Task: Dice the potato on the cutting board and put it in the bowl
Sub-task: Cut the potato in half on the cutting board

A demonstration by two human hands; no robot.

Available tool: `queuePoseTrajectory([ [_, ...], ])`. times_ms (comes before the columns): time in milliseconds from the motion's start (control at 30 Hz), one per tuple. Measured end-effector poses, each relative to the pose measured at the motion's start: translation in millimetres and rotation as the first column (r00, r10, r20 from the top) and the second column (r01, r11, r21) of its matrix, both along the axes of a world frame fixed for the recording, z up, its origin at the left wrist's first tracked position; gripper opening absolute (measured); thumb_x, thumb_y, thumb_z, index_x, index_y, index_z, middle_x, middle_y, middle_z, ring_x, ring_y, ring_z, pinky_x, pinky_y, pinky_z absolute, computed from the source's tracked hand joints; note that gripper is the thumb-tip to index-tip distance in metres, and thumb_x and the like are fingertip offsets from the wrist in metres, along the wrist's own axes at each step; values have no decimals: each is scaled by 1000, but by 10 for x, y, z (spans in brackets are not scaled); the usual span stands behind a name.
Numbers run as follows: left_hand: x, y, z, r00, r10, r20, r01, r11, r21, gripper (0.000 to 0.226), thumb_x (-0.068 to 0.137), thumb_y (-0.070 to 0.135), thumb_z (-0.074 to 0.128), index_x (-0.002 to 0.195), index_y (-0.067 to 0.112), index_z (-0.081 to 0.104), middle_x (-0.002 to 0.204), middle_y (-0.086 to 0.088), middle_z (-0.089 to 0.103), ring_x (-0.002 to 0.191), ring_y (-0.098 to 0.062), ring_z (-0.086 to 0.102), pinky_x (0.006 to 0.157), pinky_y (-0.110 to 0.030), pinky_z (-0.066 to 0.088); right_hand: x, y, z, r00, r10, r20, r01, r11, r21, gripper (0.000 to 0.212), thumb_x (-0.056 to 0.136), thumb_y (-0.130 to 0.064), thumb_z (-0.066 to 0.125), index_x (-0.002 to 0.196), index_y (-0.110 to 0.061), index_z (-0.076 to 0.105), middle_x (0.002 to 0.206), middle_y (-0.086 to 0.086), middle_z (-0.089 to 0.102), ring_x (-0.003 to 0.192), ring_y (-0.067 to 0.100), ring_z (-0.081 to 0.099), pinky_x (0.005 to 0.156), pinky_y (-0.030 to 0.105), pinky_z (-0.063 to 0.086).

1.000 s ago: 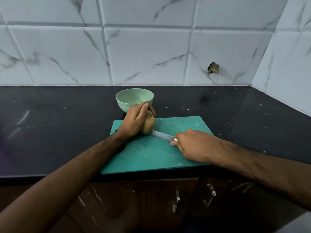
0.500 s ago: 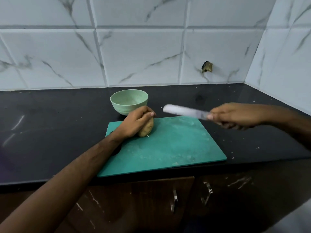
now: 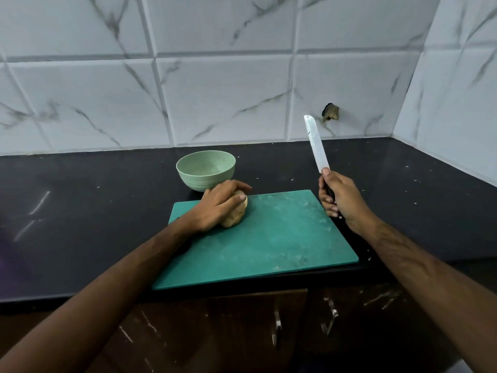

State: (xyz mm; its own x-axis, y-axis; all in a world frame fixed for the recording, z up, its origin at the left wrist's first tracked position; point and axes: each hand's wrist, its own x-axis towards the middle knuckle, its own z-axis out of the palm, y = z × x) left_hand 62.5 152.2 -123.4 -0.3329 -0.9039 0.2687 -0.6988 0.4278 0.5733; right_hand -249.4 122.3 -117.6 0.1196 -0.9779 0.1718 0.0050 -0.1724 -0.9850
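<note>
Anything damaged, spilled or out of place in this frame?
Yes: the tiled wall has a chipped hole to the right of the raised knife. The right hand holds the blade upright, away from the potato gripped by the left hand. Pale specks dot the counter.

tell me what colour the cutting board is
The cutting board is teal green with pale scuff marks, seen in the head view.

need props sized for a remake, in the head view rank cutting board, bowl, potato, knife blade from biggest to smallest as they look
1. cutting board
2. bowl
3. knife blade: long but narrow
4. potato: mostly covered by the left hand, so its rank against the blade is unsure
</note>
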Motion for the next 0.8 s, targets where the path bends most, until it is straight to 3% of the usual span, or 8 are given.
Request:
queuePoseTrajectory([
  [167, 168, 147, 77, 989, -75, -125, 99, 976, 196, 66, 88, 56, 48, 145, 26, 38, 152, 18, 36, 143, 3, 29, 122, -36, 25, -13, -3, -8, 1000, -5, 6, 5, 1000, -2, 38, 107, -43, 46, 83, -14, 50, 54, -2, 35, 38, 10, 24, 36, 19, 23],
  [233, 305, 245, 125, 994, -113, -2, 112, 981, 161, 74, 84, 61, 54, 148, 28, 36, 158, 18, 26, 146, 1, 21, 121, -33, 22, -1, -5, -11, 1000, -1, -16, 1, 1000, -11, 38, 108, -42, 45, 83, -14, 50, 54, -2, 35, 38, 10, 25, 36, 19, 24],
  [300, 423, 316, 181, 956, -102, 274, 97, 995, 29, 82, 81, 71, 54, 151, 34, 32, 158, 20, 23, 146, 0, 20, 115, -32, 21, 1, -8, -13, 1000, 4, -22, -4, 1000, -17, 38, 108, -41, 45, 82, -13, 50, 55, -2, 34, 39, 10, 24, 36, 20, 23],
  [333, 452, 326, 208, 912, -74, 402, 100, 994, -44, 84, 81, 74, 50, 153, 37, 29, 157, 20, 24, 144, -2, 22, 111, -32, 21, -4, -5, -15, 1000, 5, -16, -5, 1000, -18, 38, 108, -41, 45, 82, -13, 50, 55, -1, 34, 38, 10, 24, 36, 20, 23],
  [400, 461, 305, 247, 860, -36, 510, 113, 986, -122, 84, 81, 76, 44, 154, 38, 29, 153, 16, 33, 140, -5, 29, 104, -30, 20, -3, -11, -23, 1000, 1, -14, -2, 1000, -22, 38, 108, -40, 45, 82, -13, 50, 54, -1, 34, 38, 10, 24, 36, 20, 23],
  [533, 328, 311, 260, 873, -22, 487, 141, 968, -209, 78, 79, 78, 47, 146, 39, 45, 142, 16, 48, 131, -6, 40, 98, -31, 20, 9, 3, -36, 1000, 3, -21, -3, 1000, -24, 38, 108, -41, 45, 83, -13, 50, 55, -1, 34, 39, 10, 25, 36, 20, 24],
  [800, -316, 271, 228, 830, -45, 557, 251, 920, -300, 66, 85, 75, 45, 137, 36, 54, 127, 17, 58, 119, -7, 45, 91, -31, 16, 6, -3, -27, 999, 1, -32, -2, 999, -33, 38, 108, -40, 45, 82, -13, 50, 55, -1, 34, 39, 10, 25, 37, 20, 23],
])
